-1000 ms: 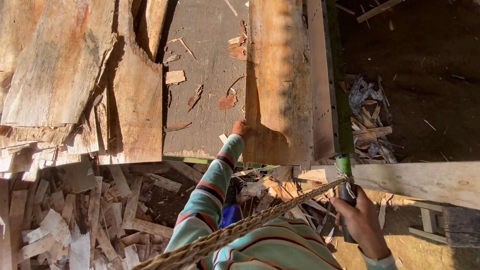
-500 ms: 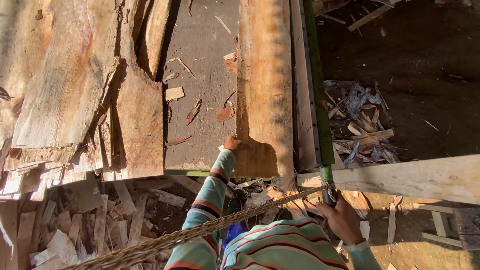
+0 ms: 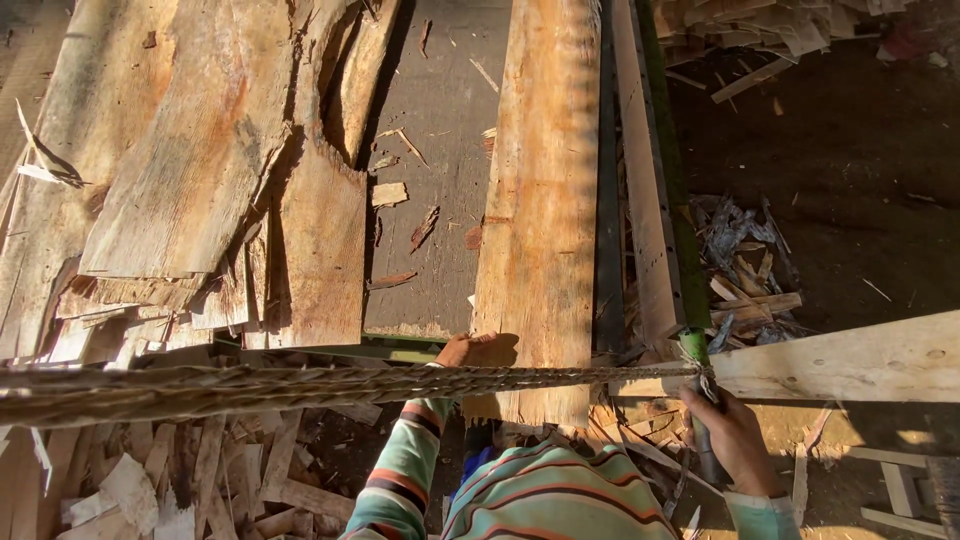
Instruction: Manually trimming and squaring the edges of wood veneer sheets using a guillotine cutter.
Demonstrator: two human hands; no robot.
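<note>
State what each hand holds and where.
Left hand presses the long pale wooden plank at its near end; right hand grips a dark upright lever.

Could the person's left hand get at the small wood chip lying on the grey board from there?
Probably yes: the left hand rests on the long plank's near end, and the chip lies uncovered farther up.

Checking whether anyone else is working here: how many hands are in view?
2. The left hand presses on the near end of the long plank; the right hand grips a dark handle below the rope.
</note>
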